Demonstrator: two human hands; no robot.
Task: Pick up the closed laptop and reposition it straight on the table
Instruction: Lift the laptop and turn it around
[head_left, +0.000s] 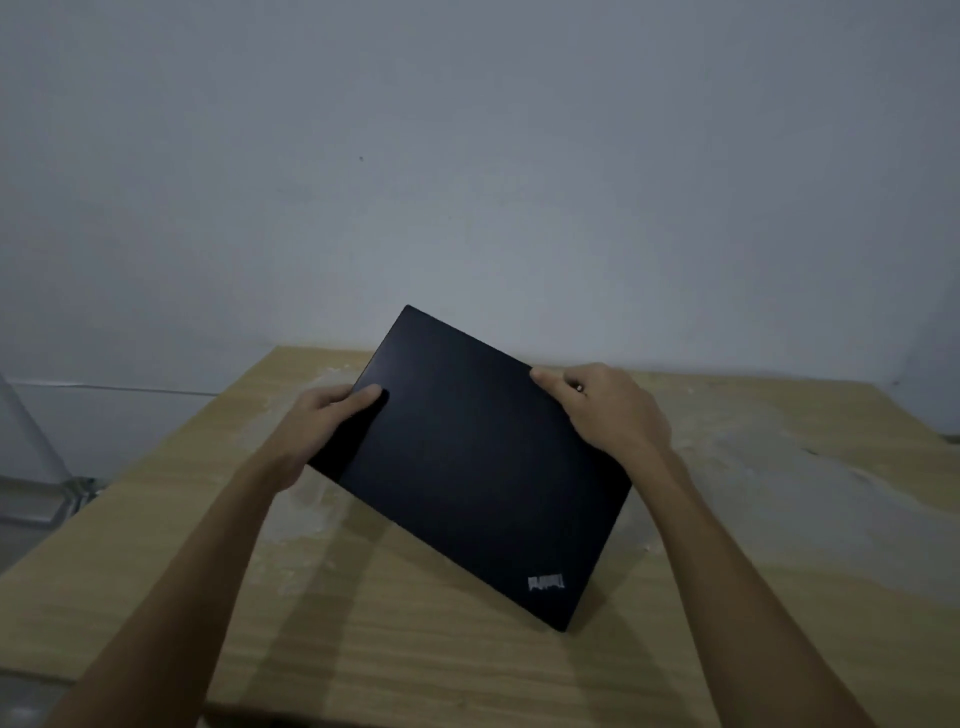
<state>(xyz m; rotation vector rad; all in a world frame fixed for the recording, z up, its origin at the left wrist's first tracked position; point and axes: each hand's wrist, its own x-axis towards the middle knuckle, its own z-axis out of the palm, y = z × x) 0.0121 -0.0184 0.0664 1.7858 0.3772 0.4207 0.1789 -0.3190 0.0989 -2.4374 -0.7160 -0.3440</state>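
Observation:
A closed black laptop (467, 462) is held above the wooden table (415, 649), turned at an angle so one corner points toward the wall. A small silver logo sits near its lower right corner. My left hand (322, 426) grips the laptop's left edge, thumb on the lid and fingers underneath. My right hand (608, 410) grips the upper right edge, thumb on the lid. The laptop's underside is hidden.
The light wood table has pale, worn patches (779, 457) across its surface. A plain grey wall (467, 182) stands right behind the table's far edge. The table's left edge drops off to the floor (31, 493).

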